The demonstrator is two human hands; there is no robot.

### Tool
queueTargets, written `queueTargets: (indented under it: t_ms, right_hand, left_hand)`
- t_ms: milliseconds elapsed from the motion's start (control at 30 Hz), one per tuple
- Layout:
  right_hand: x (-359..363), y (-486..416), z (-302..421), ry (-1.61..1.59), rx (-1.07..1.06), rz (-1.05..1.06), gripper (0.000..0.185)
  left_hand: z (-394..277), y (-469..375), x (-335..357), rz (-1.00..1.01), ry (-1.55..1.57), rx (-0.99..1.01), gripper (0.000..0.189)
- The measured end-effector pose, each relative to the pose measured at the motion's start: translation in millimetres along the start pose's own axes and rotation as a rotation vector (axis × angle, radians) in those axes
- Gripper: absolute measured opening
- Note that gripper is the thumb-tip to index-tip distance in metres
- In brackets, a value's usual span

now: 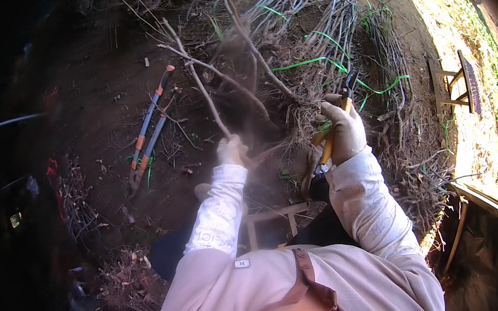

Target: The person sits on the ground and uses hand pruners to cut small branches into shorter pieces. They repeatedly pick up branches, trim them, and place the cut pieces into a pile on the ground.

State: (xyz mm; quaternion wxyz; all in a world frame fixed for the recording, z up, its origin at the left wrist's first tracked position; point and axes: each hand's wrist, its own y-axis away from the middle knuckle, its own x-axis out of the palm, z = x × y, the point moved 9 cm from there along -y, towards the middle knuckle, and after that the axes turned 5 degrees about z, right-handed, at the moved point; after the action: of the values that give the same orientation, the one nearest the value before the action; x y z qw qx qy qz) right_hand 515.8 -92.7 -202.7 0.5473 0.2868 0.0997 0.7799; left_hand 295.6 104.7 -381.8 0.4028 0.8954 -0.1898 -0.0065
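Observation:
My left hand [232, 151], in a pale work glove, is closed around the lower end of a thin bare branch [202, 86]. The branch rises away from me and crosses another bare stem [229, 79]. Blurred fine roots show just right of this hand. In my gloved right hand [345, 131] is a yellow-handled cutting tool [329, 146] that looks like pruning shears. Its dark end points away from me, beside tied bundles; the fingers hide part of it. A thicker forked branch [262, 58] stands between the hands, its base near my right fingers.
Orange-and-grey loppers [150, 124] lie on the soil to the left. Several stem bundles [332, 37] with green twine are at the far right. Cut twigs [78, 206] lie at left. A wooden frame [274, 213] is near my legs; a chair-like object [455, 79] lies right.

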Motion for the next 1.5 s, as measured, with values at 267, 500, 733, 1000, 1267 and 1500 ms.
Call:
queueTargets:
  t_ms: [267,500,733,1000,1267,1500]
  right_hand:
    - [67,69,-12,0.634,-0.226,0.498,0.048]
    - [155,232,-68,1.074,-0.707,1.045,0.057]
    - [160,268,-75,1.123,-0.335,1.157,0.041]
    - [139,278,-84,0.678,-0.218,1.193,0.032]
    - [81,196,-103,0.433,-0.043,0.753,0.029]
    - [66,154,-67,0.259,0.000,0.611,0.032]
  left_hand:
    - [-141,183,-139,-0.059,0.664,0.365,0.010]
    - [-150,256,-173,-0.003,0.744,0.488,0.009]
    - [-139,285,-161,0.062,0.714,0.513,0.008]
    - [-120,293,-151,0.082,0.613,0.456,0.008]
    - [-132,404,-325,-0.563,0.713,0.902,0.028]
    - [150,437,-474,-1.014,1.135,0.414,0.039]
